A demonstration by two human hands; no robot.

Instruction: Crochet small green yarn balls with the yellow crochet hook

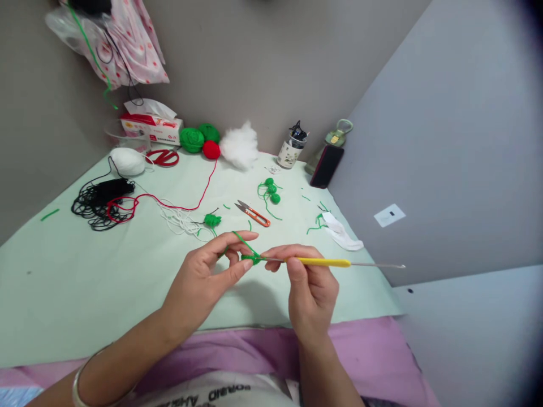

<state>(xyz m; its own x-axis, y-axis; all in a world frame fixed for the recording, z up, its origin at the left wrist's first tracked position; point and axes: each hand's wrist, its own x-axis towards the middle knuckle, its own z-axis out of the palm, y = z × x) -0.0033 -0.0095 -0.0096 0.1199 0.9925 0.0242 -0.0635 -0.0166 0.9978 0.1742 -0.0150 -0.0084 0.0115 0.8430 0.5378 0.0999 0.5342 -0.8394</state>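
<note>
My left hand (212, 268) pinches a small green crochet piece (251, 258) between thumb and fingers, with green yarn running up over its raised index finger. My right hand (311, 280) grips a crochet hook (324, 262) by its yellow handle. One metal end of the hook reaches left to the crochet piece; the other points out to the right. Just beyond my left hand lies a small green yarn bundle (212, 220). Orange thread snips (253, 213) rest on the table past my fingers, below several small green crocheted balls (272, 189).
At the back stand a tissue box (163, 131), green yarn balls (192, 139), a red ball (211, 150), white stuffing (240, 146), a pen cup (291, 151) and a phone (326, 166). Red scissors (163, 157), white yarn (127, 162) and tangled black yarn (104, 198) lie left.
</note>
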